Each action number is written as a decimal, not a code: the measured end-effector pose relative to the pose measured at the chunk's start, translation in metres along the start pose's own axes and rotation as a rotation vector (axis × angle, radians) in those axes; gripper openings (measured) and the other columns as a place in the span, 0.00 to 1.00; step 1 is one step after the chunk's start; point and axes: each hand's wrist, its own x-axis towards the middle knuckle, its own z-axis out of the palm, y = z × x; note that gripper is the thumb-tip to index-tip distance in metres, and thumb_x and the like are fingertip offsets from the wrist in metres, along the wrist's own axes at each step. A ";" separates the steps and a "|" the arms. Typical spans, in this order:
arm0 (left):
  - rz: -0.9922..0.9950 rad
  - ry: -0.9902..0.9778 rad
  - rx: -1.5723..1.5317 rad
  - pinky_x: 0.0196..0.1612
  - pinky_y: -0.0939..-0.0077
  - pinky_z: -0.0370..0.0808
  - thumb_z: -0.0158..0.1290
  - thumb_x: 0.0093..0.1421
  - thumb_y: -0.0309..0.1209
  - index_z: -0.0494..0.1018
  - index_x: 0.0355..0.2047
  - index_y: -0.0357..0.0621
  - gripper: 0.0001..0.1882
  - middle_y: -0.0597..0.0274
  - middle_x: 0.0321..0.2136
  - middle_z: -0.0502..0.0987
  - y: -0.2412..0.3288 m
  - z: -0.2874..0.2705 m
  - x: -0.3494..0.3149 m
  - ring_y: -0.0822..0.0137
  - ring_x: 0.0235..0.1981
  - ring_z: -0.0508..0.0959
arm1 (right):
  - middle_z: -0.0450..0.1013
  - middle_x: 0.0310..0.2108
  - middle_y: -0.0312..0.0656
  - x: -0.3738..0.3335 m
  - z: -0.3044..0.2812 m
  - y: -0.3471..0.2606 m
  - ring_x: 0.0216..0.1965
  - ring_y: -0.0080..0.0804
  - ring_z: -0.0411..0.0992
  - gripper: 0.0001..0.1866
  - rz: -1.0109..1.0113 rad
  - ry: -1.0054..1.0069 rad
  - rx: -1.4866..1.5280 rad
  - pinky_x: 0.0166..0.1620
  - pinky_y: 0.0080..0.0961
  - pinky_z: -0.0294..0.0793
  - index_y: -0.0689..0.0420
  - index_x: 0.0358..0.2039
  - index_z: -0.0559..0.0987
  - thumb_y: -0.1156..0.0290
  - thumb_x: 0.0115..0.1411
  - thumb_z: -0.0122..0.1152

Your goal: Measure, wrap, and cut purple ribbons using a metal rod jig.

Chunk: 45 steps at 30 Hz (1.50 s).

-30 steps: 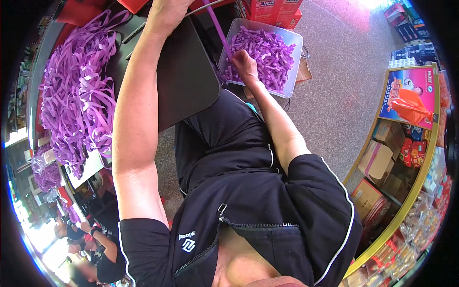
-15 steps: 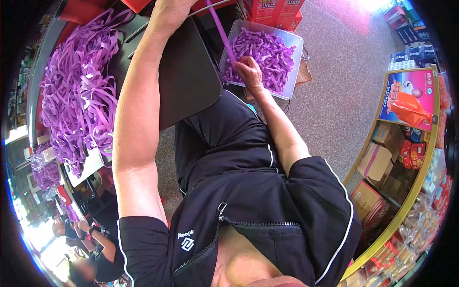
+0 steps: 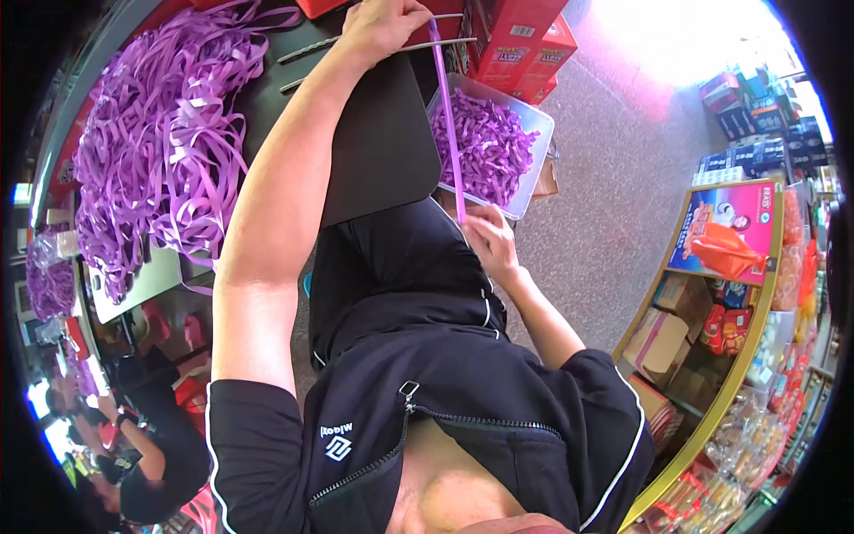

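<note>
A narrow purple ribbon (image 3: 450, 125) runs taut between my two hands. At the top of the view my left hand (image 3: 381, 28) pinches its upper end, close to two thin metal rods (image 3: 436, 44) that stick out past the dark tabletop. My right hand (image 3: 491, 242) grips the lower end beside my thigh, fingers closed. Behind the ribbon stands a translucent plastic bin (image 3: 531, 189) holding many short purple ribbon pieces (image 3: 487, 147). A large heap of long purple ribbons (image 3: 169, 133) lies to the left of my left forearm.
The black tabletop (image 3: 378, 151) has a rounded corner over my lap. Red boxes (image 3: 525, 53) stack behind the bin. Speckled floor (image 3: 614, 169) stretches to the right, with a gold-edged display case (image 3: 712, 356) beyond. At lower left another person (image 3: 142, 463) works.
My right hand has come from the bin's near edge down toward my thigh, drawing the ribbon along. My left hand and the metal rods show more fully now, and the whole view has shifted.
</note>
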 end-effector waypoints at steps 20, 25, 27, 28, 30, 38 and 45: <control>-0.042 -0.011 0.179 0.64 0.50 0.48 0.49 0.56 0.46 0.82 0.36 0.65 0.13 0.63 0.57 0.69 -0.011 0.011 0.004 0.49 0.64 0.56 | 0.69 0.39 0.52 0.211 -0.106 -0.193 0.42 0.42 0.67 0.13 -0.526 0.058 0.353 0.48 0.42 0.65 0.70 0.36 0.76 0.71 0.63 0.49; -0.029 0.012 0.155 0.64 0.49 0.47 0.50 0.56 0.45 0.82 0.35 0.65 0.12 0.63 0.56 0.69 -0.012 0.016 0.004 0.49 0.64 0.57 | 0.76 0.35 0.37 0.338 -0.093 -0.218 0.37 0.20 0.70 0.13 -0.252 0.036 0.528 0.43 0.17 0.66 0.61 0.38 0.82 0.66 0.62 0.55; -0.016 0.010 0.135 0.64 0.49 0.46 0.52 0.56 0.44 0.82 0.35 0.65 0.11 0.63 0.56 0.70 -0.008 0.015 0.003 0.49 0.64 0.56 | 0.76 0.34 0.35 0.389 -0.096 -0.187 0.35 0.19 0.69 0.12 -0.233 -0.006 0.449 0.41 0.16 0.65 0.60 0.38 0.82 0.66 0.61 0.56; -0.021 0.010 0.139 0.64 0.49 0.46 0.52 0.56 0.44 0.82 0.35 0.65 0.11 0.63 0.56 0.70 -0.006 0.016 0.002 0.49 0.64 0.56 | 0.76 0.33 0.34 0.420 -0.099 -0.163 0.33 0.17 0.68 0.12 -0.208 -0.042 0.365 0.38 0.16 0.64 0.59 0.38 0.82 0.66 0.61 0.56; -0.012 0.020 0.136 0.64 0.49 0.47 0.52 0.56 0.42 0.82 0.36 0.65 0.10 0.63 0.55 0.70 -0.008 0.013 -0.001 0.49 0.64 0.56 | 0.77 0.30 0.32 0.469 -0.091 -0.123 0.28 0.15 0.66 0.11 -0.164 -0.125 0.216 0.33 0.15 0.62 0.58 0.37 0.83 0.66 0.59 0.58; 0.003 0.062 0.164 0.65 0.53 0.48 0.54 0.54 0.35 0.81 0.36 0.55 0.10 0.61 0.54 0.70 -0.006 0.005 -0.010 0.51 0.63 0.58 | 0.78 0.34 0.32 0.490 -0.013 0.017 0.33 0.19 0.70 0.13 0.136 -0.191 0.387 0.37 0.17 0.66 0.58 0.40 0.82 0.66 0.59 0.59; 0.017 0.061 0.140 0.65 0.54 0.48 0.54 0.52 0.33 0.81 0.35 0.54 0.11 0.60 0.53 0.70 -0.001 0.013 -0.006 0.52 0.63 0.59 | 0.77 0.43 0.39 0.472 0.014 0.128 0.44 0.25 0.72 0.16 0.259 -0.243 0.596 0.52 0.24 0.66 0.65 0.45 0.78 0.67 0.61 0.57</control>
